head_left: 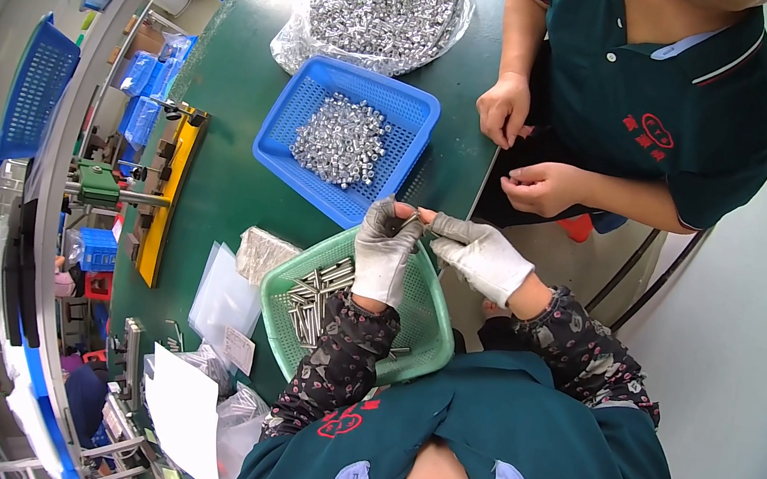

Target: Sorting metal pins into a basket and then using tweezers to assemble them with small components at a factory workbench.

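Both my hands wear white gloves with grey fingers and bare fingertips. My left hand (383, 252) and my right hand (482, 256) meet fingertip to fingertip above the far rim of a green plastic basket (436, 317). A small, slim metal part (414, 218) is pinched between them; the fingers cover most of it, so its exact kind is hard to make out. Inside the green basket lie several long metal pins (308, 313). Just beyond my hands stands a blue basket (284, 116) with a heap of small shiny metal nuts or sleeves (341, 141).
At the far end of the green table (216, 151), a clear plastic bag (283, 50) holds many small metal parts. A co-worker's hands (542, 187) are at the table's right edge. To the left are a yellow metal bar (161, 212), a wrapped block (264, 256) and paper sheets (185, 404).
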{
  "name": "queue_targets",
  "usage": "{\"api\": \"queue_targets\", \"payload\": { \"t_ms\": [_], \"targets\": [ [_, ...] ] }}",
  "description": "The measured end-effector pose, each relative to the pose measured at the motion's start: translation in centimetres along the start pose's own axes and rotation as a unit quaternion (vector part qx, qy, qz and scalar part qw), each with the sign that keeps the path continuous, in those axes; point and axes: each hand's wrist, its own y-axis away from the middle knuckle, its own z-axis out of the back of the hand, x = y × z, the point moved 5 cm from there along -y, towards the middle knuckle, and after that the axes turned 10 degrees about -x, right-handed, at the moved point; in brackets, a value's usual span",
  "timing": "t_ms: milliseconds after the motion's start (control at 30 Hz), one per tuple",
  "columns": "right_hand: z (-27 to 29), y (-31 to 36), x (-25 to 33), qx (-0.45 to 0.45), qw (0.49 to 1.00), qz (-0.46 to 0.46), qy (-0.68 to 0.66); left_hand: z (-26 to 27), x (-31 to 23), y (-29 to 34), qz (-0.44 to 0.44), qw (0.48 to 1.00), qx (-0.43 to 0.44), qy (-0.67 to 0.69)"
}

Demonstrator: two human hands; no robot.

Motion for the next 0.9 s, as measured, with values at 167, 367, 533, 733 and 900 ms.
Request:
{"api": "queue_targets", "payload": {
  "t_ms": [167, 367, 533, 733, 900],
  "targets": [
    [0.0, -0.3, -0.6, 0.010, 1.000, 0.020, 0.003, 0.3, 0.5, 0.0, -0.015, 1.000, 0.000, 0.003],
    [-0.2, -0.8, -1.4, -0.022, 0.990, 0.134, 0.025, 0.4, 0.6, 0.1, -0.025, 0.999, -0.020, -0.024],
    [-0.1, -0.9, -2.3, -0.105, 0.963, 0.215, 0.126, 0.2, 0.8, 0.2, -0.020, 0.999, -0.037, -0.025],
    [-0.1, 0.3, -0.9, -0.199, 0.891, 0.281, 0.295, -0.1, 0.8, 0.3, 0.017, 0.997, -0.050, -0.053],
    [-0.4, 0.9, -0.2, -0.240, 0.848, 0.311, 0.355, -0.3, 0.6, 0.4, 0.029, 0.995, -0.058, -0.071]
  ]
}}
